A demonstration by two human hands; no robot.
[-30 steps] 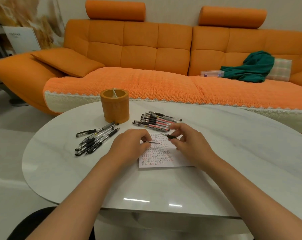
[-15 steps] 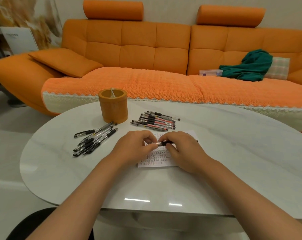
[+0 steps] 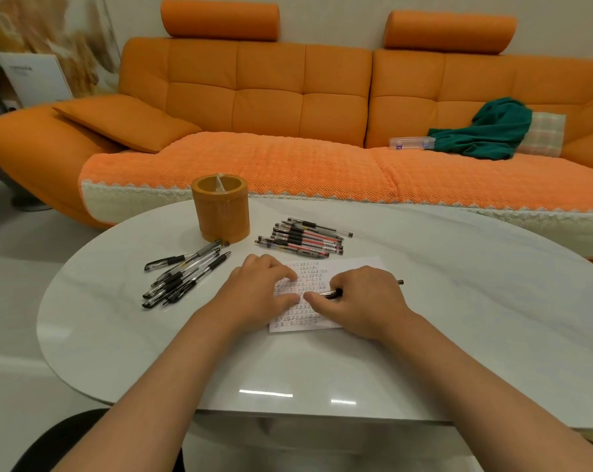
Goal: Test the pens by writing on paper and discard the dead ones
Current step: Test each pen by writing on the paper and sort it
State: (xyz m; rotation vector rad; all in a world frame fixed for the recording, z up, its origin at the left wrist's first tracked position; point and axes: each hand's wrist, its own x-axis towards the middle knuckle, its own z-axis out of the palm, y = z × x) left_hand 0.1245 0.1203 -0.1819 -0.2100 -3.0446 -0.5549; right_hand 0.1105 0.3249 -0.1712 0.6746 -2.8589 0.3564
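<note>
Orange leather sofa (image 3: 271,97) behind. White oval marble desk (image 3: 458,318). Orange cylindrical pen holder (image 3: 220,209) far left. White written-on paper sheet (image 3: 342,267) at centre. Black pen pile (image 3: 182,277) left of paper, red-and-black pen pile (image 3: 305,238) beyond it. Left grip (image 3: 254,294) on paper, fingers bent; cannot tell if holding anything. Right grip (image 3: 366,298) clenched round black pen (image 3: 334,293), low over paper.

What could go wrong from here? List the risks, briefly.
1. The paper is already crowded with marks, so a faint stroke from the pen in the right grip could be misread among them.
2. The left pile and the right pile of pens lie loose and unlabelled; the tested pen might land in the wrong one.
3. The left grip rests on only the paper's left side, so it might slide on the glossy table.
</note>
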